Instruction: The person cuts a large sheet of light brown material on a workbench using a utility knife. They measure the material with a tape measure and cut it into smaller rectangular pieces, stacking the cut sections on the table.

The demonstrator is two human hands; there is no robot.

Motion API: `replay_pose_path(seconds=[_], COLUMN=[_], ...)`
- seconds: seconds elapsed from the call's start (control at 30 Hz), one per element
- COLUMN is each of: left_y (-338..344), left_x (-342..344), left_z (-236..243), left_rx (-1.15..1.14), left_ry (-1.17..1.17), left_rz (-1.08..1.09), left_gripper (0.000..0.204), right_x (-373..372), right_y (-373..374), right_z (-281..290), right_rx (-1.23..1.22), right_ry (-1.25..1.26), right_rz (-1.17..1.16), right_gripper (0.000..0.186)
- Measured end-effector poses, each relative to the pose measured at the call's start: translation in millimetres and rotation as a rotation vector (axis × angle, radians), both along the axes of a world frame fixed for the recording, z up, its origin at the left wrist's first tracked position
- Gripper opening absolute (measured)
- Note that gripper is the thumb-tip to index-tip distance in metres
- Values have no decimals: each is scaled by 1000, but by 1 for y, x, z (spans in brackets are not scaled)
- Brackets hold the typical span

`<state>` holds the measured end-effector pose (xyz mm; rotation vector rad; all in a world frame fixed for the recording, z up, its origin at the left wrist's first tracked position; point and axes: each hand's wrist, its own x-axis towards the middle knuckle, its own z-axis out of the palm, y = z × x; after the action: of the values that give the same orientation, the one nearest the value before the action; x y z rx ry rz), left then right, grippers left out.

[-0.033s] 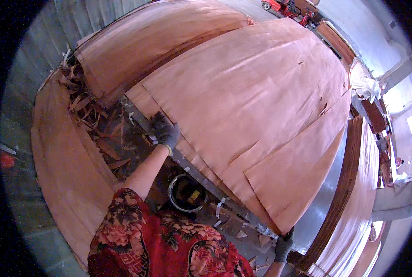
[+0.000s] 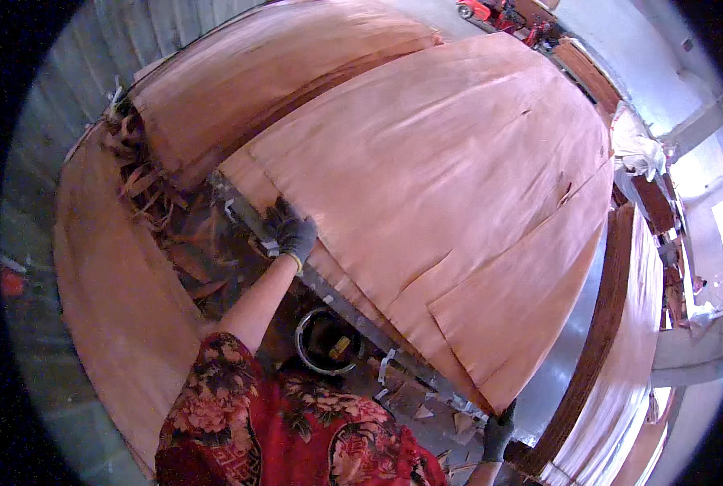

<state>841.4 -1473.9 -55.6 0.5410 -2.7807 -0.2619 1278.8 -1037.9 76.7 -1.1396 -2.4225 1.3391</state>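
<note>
A wide, thin sheet of reddish-brown wood veneer (image 2: 426, 186) lies on a table, over other veneer whose edge shows along the near side. My left hand (image 2: 296, 234), in a dark grey glove, rests at the near edge with its fingers stretched out over the veneer. At the near right corner, my right hand (image 2: 497, 435), gloved too, has its fingers closed on the veneer's tip; part of that hand is hidden. A narrower veneer strip (image 2: 515, 316) with a slanted edge overlaps on the right. Small splits and a dark knot mark the surface.
Veneer stacks stand at the far left (image 2: 288, 69), along the left (image 2: 110, 267) and at the right (image 2: 620, 364). Torn scraps (image 2: 147, 190) fill the gap at left. Below the table edge sits a round, metal-rimmed container (image 2: 300, 344). A red vehicle (image 2: 479, 11) stands far back.
</note>
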Motion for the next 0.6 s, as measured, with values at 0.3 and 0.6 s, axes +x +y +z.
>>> replay_pose_path(seconds=[0.3, 0.6], left_y=[-9, -100], left_x=[-63, -13], left_z=[23, -58], left_rx=[2007, 2047], left_ry=[297, -45], left_rz=[-41, -432], left_gripper=[47, 54], right_x=[10, 48], right_y=[18, 0], right_z=[-41, -70], right_rx=[118, 239], right_ry=[175, -166], right_rz=[86, -83], right_gripper=[69, 70])
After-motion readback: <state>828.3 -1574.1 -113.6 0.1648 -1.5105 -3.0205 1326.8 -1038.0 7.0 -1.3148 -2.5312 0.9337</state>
